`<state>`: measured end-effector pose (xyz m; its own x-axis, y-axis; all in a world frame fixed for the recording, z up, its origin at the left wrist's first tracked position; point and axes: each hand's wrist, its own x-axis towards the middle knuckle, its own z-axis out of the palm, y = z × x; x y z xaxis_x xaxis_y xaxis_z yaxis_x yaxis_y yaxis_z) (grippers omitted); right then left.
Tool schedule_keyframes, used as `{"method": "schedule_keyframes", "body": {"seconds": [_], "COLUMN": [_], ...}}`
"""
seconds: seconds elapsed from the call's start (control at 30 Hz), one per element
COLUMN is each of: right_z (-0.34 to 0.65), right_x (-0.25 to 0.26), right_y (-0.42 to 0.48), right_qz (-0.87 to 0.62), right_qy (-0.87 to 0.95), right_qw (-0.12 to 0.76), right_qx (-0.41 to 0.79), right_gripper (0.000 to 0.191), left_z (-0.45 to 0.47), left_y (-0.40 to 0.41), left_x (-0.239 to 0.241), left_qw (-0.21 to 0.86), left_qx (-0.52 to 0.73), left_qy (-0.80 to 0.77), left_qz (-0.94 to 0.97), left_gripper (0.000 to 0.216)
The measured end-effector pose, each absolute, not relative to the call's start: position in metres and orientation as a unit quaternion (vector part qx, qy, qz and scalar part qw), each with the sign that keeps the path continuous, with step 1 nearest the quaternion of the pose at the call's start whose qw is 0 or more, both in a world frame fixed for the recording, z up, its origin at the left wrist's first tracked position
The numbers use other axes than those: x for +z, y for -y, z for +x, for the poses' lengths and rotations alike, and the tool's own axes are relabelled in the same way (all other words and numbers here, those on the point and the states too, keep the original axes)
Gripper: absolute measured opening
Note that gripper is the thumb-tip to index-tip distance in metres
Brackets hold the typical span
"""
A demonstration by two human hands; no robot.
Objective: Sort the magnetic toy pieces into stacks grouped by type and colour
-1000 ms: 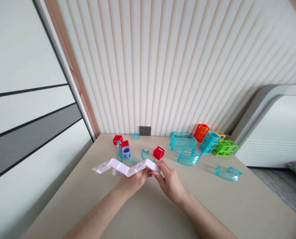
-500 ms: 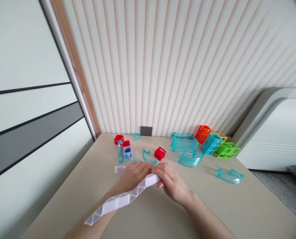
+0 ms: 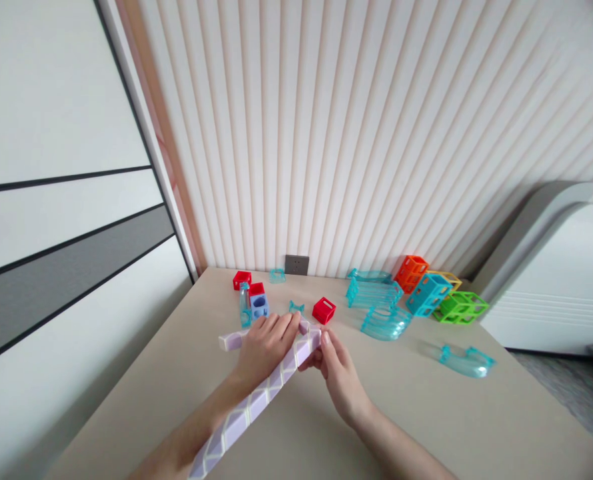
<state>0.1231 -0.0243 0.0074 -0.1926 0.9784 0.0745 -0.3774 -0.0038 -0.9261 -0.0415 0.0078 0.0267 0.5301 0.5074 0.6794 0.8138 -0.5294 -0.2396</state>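
A long lilac and white snake puzzle bends near the middle of the beige table. One straight stretch runs from my hands down toward the near edge. A short end sticks out to the left. My left hand lies over the bend with fingers curled on it. Pinching the puzzle's far end just to the right is my right hand.
Toy pieces lie along the far side: red cubes, a blue block, clear teal curved tracks, orange, blue and green open frames. One teal track lies alone at the right. A wall socket is behind.
The puzzle's long part swung from level at the left down toward the near edge and straightened. My left hand turned over onto the bend. The view shifted slightly.
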Motion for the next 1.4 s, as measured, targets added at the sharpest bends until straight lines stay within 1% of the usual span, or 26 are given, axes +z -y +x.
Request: {"method": "schedule_keyframes", "body": {"seconds": [0.07, 0.17, 0.3, 0.43, 0.53, 0.63, 0.73, 0.83, 0.93, 1.03, 1.1, 1.23, 1.33, 1.4], "right_z": [0.127, 0.131, 0.132, 0.142, 0.153, 0.161, 0.165, 0.166, 0.166, 0.163, 0.161, 0.160, 0.163, 0.166], "right_x": [0.014, 0.023, 0.032, 0.036, 0.037, 0.035, 0.029, 0.021, 0.017, 0.021, 0.025, 0.027, 0.024, 0.025], "right_y": [0.022, 0.022, 0.024, 0.020, 0.018, 0.020, 0.026, 0.033, 0.037, 0.038, 0.038, 0.034, 0.033, 0.034], "right_qz": [-0.321, -0.280, -0.260, -0.274, -0.271, -0.268, -0.282, -0.306, -0.317, -0.319, -0.312, -0.278, -0.237, -0.217], "right_qy": [0.407, 0.371, 0.364, 0.387, 0.430, 0.484, 0.547, 0.628, 0.712, 0.771, 0.793, 0.820, 0.852, 0.873], "right_qw": [0.543, 0.536, 0.550, 0.605, 0.652, 0.666, 0.641, 0.587, 0.535, 0.498, 0.487, 0.481, 0.458, 0.435], "right_qx": [0.661, 0.705, 0.706, 0.639, 0.563, 0.500, 0.459, 0.410, 0.327, 0.235, 0.193, 0.143, 0.089, 0.052], "right_gripper": [0.040, 0.043, 0.045, 0.044, 0.052, 0.060, 0.062, 0.062, 0.063, 0.064, 0.064, 0.061, 0.069, 0.073], "left_z": [-0.035, -0.029, -0.032, -0.039, -0.042, -0.040, -0.037, -0.033, -0.031, -0.033, -0.036, -0.043, -0.047, -0.048], "left_y": [-0.005, -0.004, -0.007, -0.010, -0.010, -0.008, -0.004, 0.001, 0.006, 0.008, 0.008, 0.005, 0.007, 0.009], "left_x": [0.028, 0.029, 0.028, 0.024, 0.024, 0.025, 0.024, 0.018, 0.013, 0.013, 0.015, 0.017, 0.019, 0.021], "left_qw": [0.293, 0.305, 0.303, 0.290, 0.257, 0.192, 0.095, 0.002, -0.079, -0.143, -0.154, -0.127, -0.099, -0.069], "left_qx": [-0.284, -0.302, -0.334, -0.381, -0.411, -0.425, -0.431, -0.440, -0.461, -0.483, -0.488, -0.503, -0.521, -0.526], "left_qy": [0.393, 0.389, 0.378, 0.342, 0.319, 0.291, 0.286, 0.305, 0.309, 0.304, 0.288, 0.250, 0.231, 0.212], "left_qz": [-0.824, -0.815, -0.808, -0.808, -0.814, -0.835, -0.851, -0.844, -0.828, -0.808, -0.809, -0.818, -0.816, -0.821], "left_gripper": [0.021, 0.024, 0.034, 0.045, 0.054, 0.056, 0.052, 0.051, 0.048, 0.041, 0.038, 0.040, 0.033, 0.033]}}
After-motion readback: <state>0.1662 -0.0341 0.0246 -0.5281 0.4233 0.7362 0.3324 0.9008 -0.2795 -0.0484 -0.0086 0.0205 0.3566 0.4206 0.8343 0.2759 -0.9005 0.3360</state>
